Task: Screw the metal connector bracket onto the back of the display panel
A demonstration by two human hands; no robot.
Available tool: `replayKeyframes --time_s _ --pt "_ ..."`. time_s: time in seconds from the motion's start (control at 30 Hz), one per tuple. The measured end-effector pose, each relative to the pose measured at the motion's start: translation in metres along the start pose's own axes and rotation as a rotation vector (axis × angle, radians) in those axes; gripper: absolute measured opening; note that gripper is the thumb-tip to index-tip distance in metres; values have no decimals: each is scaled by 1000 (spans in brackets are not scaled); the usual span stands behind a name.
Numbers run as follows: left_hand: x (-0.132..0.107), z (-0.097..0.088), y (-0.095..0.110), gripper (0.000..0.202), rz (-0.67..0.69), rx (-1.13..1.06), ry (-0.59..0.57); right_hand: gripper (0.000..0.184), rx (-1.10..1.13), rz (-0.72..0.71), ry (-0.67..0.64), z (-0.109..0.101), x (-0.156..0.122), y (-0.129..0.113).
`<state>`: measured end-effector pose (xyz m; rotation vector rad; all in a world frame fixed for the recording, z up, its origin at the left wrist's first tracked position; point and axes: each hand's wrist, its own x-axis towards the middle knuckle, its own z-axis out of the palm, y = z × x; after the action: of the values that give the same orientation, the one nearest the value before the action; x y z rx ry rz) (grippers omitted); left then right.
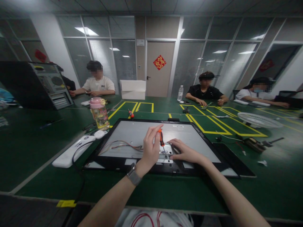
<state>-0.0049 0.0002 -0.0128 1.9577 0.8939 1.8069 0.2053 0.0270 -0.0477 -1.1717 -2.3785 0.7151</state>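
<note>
My left hand (151,143) is closed on an orange-and-black screwdriver (161,137), which stands nearly upright with its shaft pointing down. The tip meets a small metal bracket (167,154) on the lower middle of a flat screen panel (132,132). The panel lies flat, its grey metal back up and a black frame around it. My right hand (184,151) grips the right side of the bracket, with thumb and fingers on either side; their exact contact is partly hidden. Thin coloured wires (125,145) run across the panel to the left of my left hand.
On the left are a white power strip (73,151), a pink-lidded bottle (98,112) and a computer case (40,83). A black flat panel (233,159) lies at the right, near a brown tool (254,144) and a white round frame (258,119). Several people sit across the table (153,189).
</note>
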Motion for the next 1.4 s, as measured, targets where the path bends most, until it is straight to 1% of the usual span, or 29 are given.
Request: replayKeyframes --time_s 0.13,0.3,0.43,0.5,0.63,0.77,0.83,0.93,1.0,1.13,1.3,1.4 --pt "2 1 3 29 1 -1 10 65 6 18 -2 -1 0 -3" --pt "3 2 2 17 2 8 54 64 8 3 -3 -1 0 -3" --pt "1 0 1 30 -24 -16 9 63 13 26 -5 -2 0 -5" --pt "2 -1 2 33 -30 -22 -5 64 15 32 -8 -2 0 -5" --pt "3 0 4 27 -28 -15 -6 67 5 4 -2 0 0 -2" --pt "3 1 2 16 -10 13 37 65 -4 -2 9 0 1 -1" --pt "3 0 1 19 -7 8 38 64 -5 9 5 0 1 -2" --pt "1 -1 -1 31 -15 -35 0 64 -4 23 -4 -1 0 -4" --pt "1 0 -2 34 -33 -71 -20 64 -6 27 -5 -1 0 -4" --pt "1 3 -1 30 -52 -115 -16 65 -12 22 -7 -1 0 -4" --pt "2 3 0 19 10 -26 31 64 -8 17 -4 -1 1 -2" --pt "1 1 -1 21 3 -4 39 64 -9 5 2 0 1 0"
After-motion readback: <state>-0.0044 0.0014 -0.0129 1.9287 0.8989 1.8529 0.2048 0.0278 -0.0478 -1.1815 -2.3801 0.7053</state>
